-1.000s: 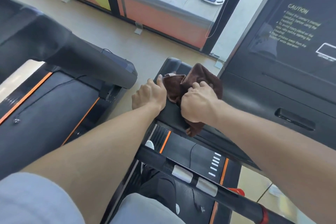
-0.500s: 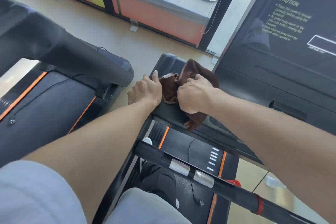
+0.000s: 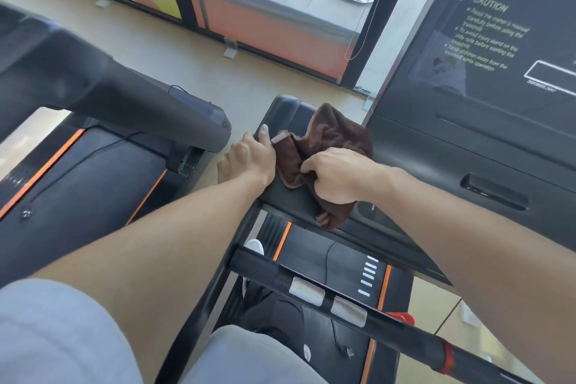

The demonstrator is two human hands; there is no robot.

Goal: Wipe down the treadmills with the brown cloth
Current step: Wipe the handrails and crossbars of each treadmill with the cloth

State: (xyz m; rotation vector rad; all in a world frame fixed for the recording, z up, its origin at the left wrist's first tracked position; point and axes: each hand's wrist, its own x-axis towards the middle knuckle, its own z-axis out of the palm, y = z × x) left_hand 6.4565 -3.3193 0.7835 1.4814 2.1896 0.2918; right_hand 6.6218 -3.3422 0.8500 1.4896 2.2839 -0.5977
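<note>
While we lean over the treadmill's black left armrest (image 3: 286,196), both of our hands sit on it. Our right hand (image 3: 338,176) is curled down over the brown cloth (image 3: 330,137), fingers bent and bunching the fabric against the armrest top; the cloth is crumpled, its far part heaped up beyond the knuckles and a loose corner trailing off the near edge, towards the belt (image 3: 314,262). Our left hand (image 3: 247,159) grips the armrest's outer edge, fingers wrapped over the side (we cannot see their tips), the thumb lying straight along the top and touching the cloth's pale label (image 3: 279,137). The two hands are just beside each other, with a fold of cloth between them. To the right rises the dark console panel (image 3: 486,50) with its caution text; to the left stands a neighbouring treadmill (image 3: 103,165).
</note>
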